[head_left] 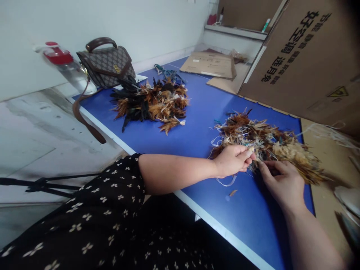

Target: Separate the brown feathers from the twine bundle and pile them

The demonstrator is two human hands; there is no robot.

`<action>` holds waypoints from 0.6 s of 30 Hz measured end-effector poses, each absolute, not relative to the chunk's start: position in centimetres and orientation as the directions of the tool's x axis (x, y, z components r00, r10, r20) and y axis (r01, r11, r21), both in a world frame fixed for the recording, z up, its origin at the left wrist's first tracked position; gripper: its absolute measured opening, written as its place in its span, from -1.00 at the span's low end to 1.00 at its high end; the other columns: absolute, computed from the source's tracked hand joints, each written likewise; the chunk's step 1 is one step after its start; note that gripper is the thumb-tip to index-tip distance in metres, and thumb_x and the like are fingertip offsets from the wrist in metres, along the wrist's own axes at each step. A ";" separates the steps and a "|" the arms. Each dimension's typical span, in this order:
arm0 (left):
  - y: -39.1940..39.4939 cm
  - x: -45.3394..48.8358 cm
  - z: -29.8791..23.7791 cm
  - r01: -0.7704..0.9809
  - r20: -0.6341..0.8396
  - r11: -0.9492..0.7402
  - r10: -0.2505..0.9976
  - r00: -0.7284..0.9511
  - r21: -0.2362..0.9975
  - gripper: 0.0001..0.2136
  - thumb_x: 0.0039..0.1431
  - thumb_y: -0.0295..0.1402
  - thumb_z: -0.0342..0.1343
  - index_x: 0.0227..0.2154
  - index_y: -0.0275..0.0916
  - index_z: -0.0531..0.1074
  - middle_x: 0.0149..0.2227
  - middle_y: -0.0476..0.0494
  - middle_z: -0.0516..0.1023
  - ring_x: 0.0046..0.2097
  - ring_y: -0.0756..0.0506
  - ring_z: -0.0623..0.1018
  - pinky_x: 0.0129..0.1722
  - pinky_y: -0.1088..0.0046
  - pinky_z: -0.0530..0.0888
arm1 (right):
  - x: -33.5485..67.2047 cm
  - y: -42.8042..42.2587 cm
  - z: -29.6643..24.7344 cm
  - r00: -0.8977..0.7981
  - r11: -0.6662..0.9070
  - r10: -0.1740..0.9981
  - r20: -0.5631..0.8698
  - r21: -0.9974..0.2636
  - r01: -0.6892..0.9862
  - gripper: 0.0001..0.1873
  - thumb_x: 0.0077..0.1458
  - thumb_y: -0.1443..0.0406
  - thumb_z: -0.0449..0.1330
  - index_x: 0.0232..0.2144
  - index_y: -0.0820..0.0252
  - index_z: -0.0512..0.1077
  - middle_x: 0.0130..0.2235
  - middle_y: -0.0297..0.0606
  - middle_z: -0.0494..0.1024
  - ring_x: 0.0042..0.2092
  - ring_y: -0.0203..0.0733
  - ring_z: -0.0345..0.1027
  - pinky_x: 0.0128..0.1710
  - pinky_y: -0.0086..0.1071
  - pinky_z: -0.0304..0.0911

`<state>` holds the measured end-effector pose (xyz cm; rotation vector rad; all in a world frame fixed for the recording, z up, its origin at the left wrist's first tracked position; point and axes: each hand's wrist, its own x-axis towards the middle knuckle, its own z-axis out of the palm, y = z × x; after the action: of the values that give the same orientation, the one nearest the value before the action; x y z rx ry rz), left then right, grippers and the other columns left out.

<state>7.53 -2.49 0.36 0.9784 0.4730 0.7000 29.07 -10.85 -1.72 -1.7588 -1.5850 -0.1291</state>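
Note:
A heap of loose brown, tan and cream feathers (292,150), tangled with white and teal strings, lies on the blue tabletop (197,135). At its near edge, my left hand (233,159) is closed in a pinch, thumb against fingers, on a small pale piece that looks like a feather. Close by, to the right, my right hand (284,182) has thumb and forefinger pinched together at the heap's edge; what lies between them is too small to make out. A second pile of black and rust-brown feathers (154,101) sits farther left, apart from both hands.
A patterned handbag (108,65) and a red-capped clear bottle (67,63) stand at the back left. A handbag strap (87,120) hangs over the table edge. Flat cardboard (208,63) lies at the back; a large cardboard panel (306,52) stands upright on the right.

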 end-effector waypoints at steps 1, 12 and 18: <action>-2.5 7.5 0.5 -0.317 -0.056 0.371 0.721 0.691 0.873 -0.72 0.68 -0.33 0.12 -0.27 -0.27 0.46 -0.41 0.10 0.39 -0.48 0.11 0.32 -0.45 0.46 0.25 | 29.1 -10.8 -1.7 0.221 0.053 0.813 0.539 -0.446 0.894 -0.60 0.33 -0.11 0.40 -0.31 0.04 0.73 -0.39 -0.34 0.57 -0.38 -0.16 0.42 -0.33 -0.24 0.32; -2.6 7.1 1.4 -0.213 -0.135 0.362 0.732 0.668 0.908 -0.71 0.63 -0.24 0.23 -0.25 -0.31 0.58 -0.34 0.03 0.53 -0.40 0.08 0.42 -0.31 0.42 0.35 | 25.7 -12.6 1.2 0.192 0.271 0.666 0.721 -0.473 0.838 -0.83 0.41 0.13 0.47 -0.24 0.00 0.68 -0.26 -0.24 0.69 -0.25 -0.03 0.56 -0.16 -0.08 0.45; -2.6 7.3 -0.2 -0.158 -0.099 0.272 0.735 0.671 0.949 -0.71 0.54 -0.14 0.35 -0.23 -0.27 0.64 -0.41 0.08 0.51 -0.39 0.05 0.39 -0.33 0.44 0.29 | 24.4 -12.7 1.5 0.104 0.332 0.706 0.701 -0.457 0.825 -0.81 0.42 0.11 0.45 -0.26 0.01 0.67 -0.29 -0.25 0.66 -0.29 -0.11 0.54 -0.29 -0.19 0.46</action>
<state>7.29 -2.57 -0.19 1.1469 0.6011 0.6519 24.40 -12.73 1.49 -1.4064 -1.6324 -0.1554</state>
